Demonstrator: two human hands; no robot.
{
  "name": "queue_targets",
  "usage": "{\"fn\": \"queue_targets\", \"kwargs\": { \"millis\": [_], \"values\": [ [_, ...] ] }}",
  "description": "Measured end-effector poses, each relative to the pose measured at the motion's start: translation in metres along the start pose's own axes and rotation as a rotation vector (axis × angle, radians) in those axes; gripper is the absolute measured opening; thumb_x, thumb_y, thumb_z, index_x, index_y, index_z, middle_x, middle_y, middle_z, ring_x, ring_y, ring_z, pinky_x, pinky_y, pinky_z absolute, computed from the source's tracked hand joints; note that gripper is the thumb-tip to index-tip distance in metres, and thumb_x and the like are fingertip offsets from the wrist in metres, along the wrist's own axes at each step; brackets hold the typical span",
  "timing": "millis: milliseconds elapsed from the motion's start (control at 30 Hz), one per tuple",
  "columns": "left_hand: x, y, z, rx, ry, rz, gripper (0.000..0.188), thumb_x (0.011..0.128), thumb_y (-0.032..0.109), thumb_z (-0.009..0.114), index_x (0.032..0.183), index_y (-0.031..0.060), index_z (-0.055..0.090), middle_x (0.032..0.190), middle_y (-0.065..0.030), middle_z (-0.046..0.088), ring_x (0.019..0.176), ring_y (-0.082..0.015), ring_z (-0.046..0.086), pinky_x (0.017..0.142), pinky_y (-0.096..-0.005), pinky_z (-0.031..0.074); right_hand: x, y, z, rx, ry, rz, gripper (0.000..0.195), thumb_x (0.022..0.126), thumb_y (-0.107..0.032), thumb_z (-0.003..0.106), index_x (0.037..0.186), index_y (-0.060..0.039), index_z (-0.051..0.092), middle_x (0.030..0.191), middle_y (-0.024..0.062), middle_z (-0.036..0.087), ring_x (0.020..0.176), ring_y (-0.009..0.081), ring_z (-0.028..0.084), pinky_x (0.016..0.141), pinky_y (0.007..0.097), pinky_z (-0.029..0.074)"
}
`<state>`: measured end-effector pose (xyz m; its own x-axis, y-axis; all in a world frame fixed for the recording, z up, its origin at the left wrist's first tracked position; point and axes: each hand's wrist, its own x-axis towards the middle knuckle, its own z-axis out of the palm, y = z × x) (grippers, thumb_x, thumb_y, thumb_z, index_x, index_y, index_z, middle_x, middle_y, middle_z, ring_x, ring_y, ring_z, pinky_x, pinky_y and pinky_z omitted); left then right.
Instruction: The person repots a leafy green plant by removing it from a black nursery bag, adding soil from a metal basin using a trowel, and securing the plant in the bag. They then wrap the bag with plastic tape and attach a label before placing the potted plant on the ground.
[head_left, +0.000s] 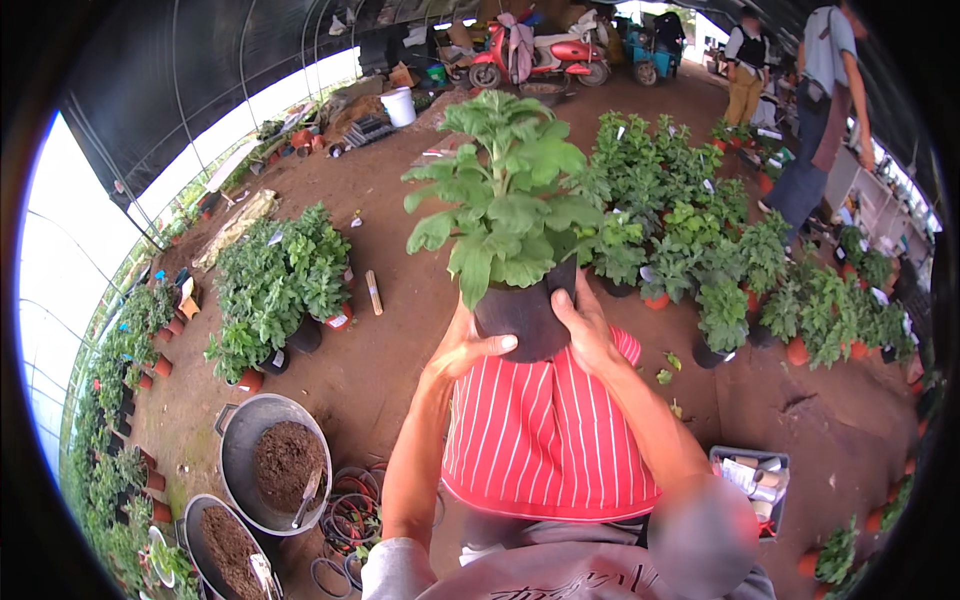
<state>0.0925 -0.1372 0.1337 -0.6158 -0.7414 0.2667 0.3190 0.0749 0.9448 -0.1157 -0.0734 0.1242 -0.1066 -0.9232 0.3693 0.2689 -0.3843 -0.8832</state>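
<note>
A leafy green plant (502, 195) grows in a black plastic pot (521, 322), which both hands hold up above my lap. My left hand (472, 341) clasps the pot's left side, its thumb lying across the front. On the pot's right side is my right hand (585, 322), with the thumb near the rim and the fingers mostly hidden behind. Below the pot, a red apron with white stripes (551, 442) covers my lap.
Two grey tubs of soil (274, 405) (196, 517), each with a trowel, stand at the lower left beside a heap of rings (352, 510). A tray of rolls (784, 495) lies at the right. Potted plants (281, 270) (675, 195) flank me. Two people (746, 67) (821, 112) stand at the upper right.
</note>
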Motion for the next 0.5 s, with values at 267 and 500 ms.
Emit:
{"fn": "queue_targets", "kwargs": {
  "millis": [267,500],
  "values": [
    [-0.021,-0.075,0.012,0.238,0.202,-0.019,0.142,0.062,0.062,0.099,0.166,0.0016,0.024,0.163,-0.0167,0.043,0.151,-0.0311,0.042,0.124,-0.0473,0.037,-0.042,0.047,-0.022,-0.187,0.123,-0.035,0.105,0.103,-0.055,0.069,0.170,0.0033,0.014,0.171,0.0223,0.031,0.157,0.0330,0.033,0.128,0.0422,0.030],
    [-0.022,-0.133,0.016,0.333,0.231,-0.081,0.107,0.066,0.056,0.096,0.145,-0.0008,0.052,0.139,-0.0157,0.062,0.126,-0.0286,0.060,0.109,-0.0445,0.048,-0.079,0.044,-0.036,-0.410,0.208,-0.073,0.100,0.104,-0.066,0.057,0.165,0.0056,0.022,0.158,0.0296,0.039,0.145,0.0453,0.040,0.122,0.0532,0.031]
  ]
}}
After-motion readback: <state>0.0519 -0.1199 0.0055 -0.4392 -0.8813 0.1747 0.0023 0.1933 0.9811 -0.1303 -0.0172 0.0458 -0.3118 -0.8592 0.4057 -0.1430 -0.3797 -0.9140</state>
